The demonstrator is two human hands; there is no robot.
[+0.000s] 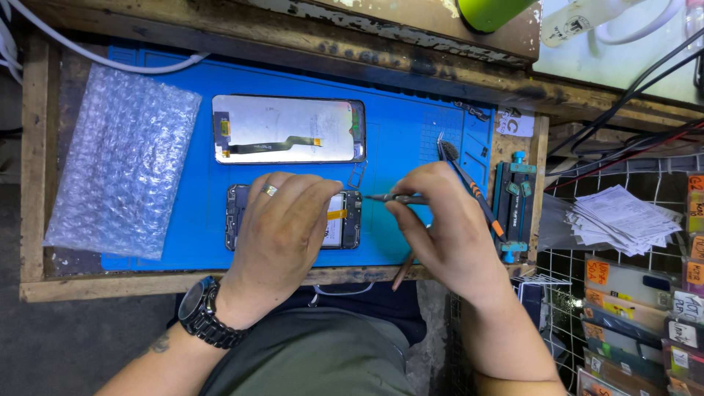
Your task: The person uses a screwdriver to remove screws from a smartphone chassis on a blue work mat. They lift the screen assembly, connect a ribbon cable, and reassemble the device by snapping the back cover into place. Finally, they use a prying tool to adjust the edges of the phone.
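Leftmost, a sheet of bubble wrap [121, 165] lies flat on the blue mat [400, 132] covering the table [33, 161]. Beside it, a detached screen [287, 129] rests face down, ribbon cable up. Below, the left hand [282, 227] presses fingers-together on the opened phone [293, 218], steadying it. The right hand [447, 227] pinches tweezers [392, 198] whose tip points at the phone's edge. Farther right, packaged parts [631, 323] stand filed in a wire rack [557, 293].

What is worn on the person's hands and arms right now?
Both arms are bare, with no gloves or sleeves. The left hand has a silver ring on one finger and a chunky black wristwatch; a small dark tattoo marks that forearm. The right hand wears nothing.
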